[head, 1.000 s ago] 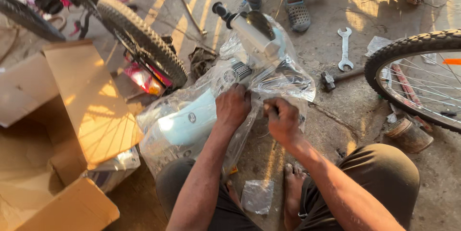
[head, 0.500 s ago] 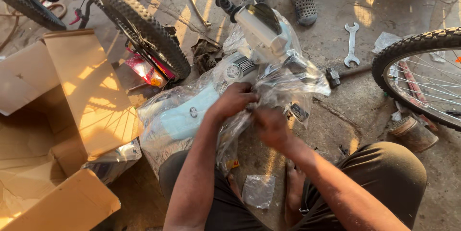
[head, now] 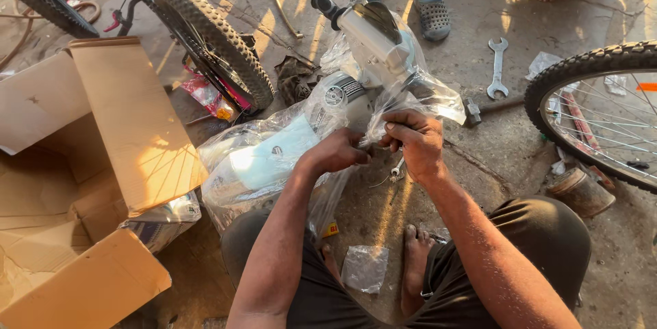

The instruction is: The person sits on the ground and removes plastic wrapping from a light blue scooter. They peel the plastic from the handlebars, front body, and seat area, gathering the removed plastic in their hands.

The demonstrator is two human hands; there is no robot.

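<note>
Floor: dusty concrete floor (head: pixel 520 130), sunlit.
Hands: our left hand (head: pixel 337 151) and right hand (head: pixel 414 139) pinch closed on clear plastic wrapping (head: pixel 274 158).
Advice: we pull evenly, sparing the white bicycle frame part (head: pixel 373 38).

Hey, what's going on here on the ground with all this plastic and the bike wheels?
A person sits on the concrete floor, pulling at clear plastic wrapping around white bicycle parts. The left hand and right hand both grip the plastic, close together. An open cardboard box lies to the left, bicycle wheels stand on either side, and a wrench lies on the floor. Someone else's feet are just beyond.
</note>
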